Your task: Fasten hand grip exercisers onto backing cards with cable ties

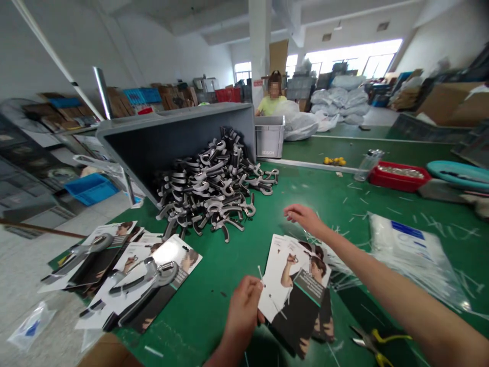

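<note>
My left hand (244, 305) pinches the left edge of a printed backing card (280, 285), white above and black below, with small holes. Thin white cable ties (261, 272) poke through its holes. More cards (326, 311) lie partly under it. My right hand (305, 219) is over the table beyond the card, its fingers loosely stretched to the left and nothing seen in them. To its left is a heap of grey-and-black spring hand grips (214, 183), spilling from a tipped grey crate (175, 114). At left, hand grips (153, 278) lie on similar cards.
Pliers with yellow handles (372, 344) lie near the front. On the right are loose cable ties, a plastic bag of ties (405, 244), a red tray (399, 178) and a clear jar (364, 165). A grey bin (269, 137) stands behind, with a person (271, 104) beyond.
</note>
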The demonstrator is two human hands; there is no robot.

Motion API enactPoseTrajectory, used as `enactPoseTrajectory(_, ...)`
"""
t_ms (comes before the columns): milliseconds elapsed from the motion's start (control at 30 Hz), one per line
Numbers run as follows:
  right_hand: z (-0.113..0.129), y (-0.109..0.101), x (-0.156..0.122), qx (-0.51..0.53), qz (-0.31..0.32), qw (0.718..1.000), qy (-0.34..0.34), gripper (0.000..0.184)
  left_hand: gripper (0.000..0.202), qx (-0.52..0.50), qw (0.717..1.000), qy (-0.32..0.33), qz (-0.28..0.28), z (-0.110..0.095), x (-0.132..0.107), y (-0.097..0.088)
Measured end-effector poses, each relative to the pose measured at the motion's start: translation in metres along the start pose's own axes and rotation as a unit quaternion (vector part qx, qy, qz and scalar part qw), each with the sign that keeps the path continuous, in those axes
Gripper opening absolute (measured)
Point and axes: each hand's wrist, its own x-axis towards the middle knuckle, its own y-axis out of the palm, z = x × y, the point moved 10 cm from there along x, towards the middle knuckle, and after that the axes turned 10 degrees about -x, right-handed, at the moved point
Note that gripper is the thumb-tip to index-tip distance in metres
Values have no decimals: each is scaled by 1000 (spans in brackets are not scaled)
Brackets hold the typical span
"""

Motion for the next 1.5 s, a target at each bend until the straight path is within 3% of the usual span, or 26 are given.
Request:
enactPoseTrajectory(100,-18,37,63,-50,2,999,-4,25,45,-43,998,4,-54,17,0,-12)
enactPoseTrajectory(233,-22,73,138,-108,-6,994,-10,34,48,33,999,-13,-24,29,4,-13)
enactPoseTrajectory(333,-30,88,170,-139,-7,990,12,39,48,106,994,14,-5,29,4,-14)
enactPoseTrajectory(400,-38,93,172,-153,-11,988,30,40,47,134,991,12,-1,33,1,-11)
enactPoseTrajectory(467,-47,91,158,-163,-11,986,43,41,46,150,989,-1,4,37,-4,-6)
enactPoseTrajectory(567,-60,76,115,-178,3,983,49,33,43,171,984,-26,39,40,-12,6)
enactPoseTrajectory(700,-79,19,56,-179,40,982,48,13,47,171,972,-59,152,31,-22,15)
enactPoseTrajectory(800,-87,-44,29,-152,66,985,51,12,48,162,981,-26,106,-1,-12,-14)
enactPoseTrajectory(867,-87,-84,15,-123,85,987,58,24,45,156,985,28,62,-33,-1,-33)
enactPoseTrajectory(933,-77,-115,0,-85,96,990,62,35,42,149,984,67,64,-61,12,-33)
enactPoseTrajectory(1000,-54,-132,-17,-9,92,995,49,38,40,128,982,100,98,-87,23,-15)
enactPoseTrajectory(1067,-17,-132,-38,76,92,993,19,34,43,85,975,151,137,-116,32,8)
enactPoseTrajectory(1167,57,-106,-77,150,146,976,-58,27,54,26,958,213,190,-155,32,36)
enactPoseTrajectory(1233,109,-87,-107,149,193,960,-138,22,50,26,950,188,249,-162,26,51)
enactPoseTrajectory(1300,147,-71,-135,133,237,940,-206,21,45,60,932,135,331,-156,11,64)
enactPoseTrajectory(1400,166,-59,-154,110,268,924,-251,24,38,95,899,83,419,-139,-12,73)
enactPoseTrajectory(1500,152,-55,-148,104,240,934,-244,22,39,75,914,64,394,-124,-5,70)
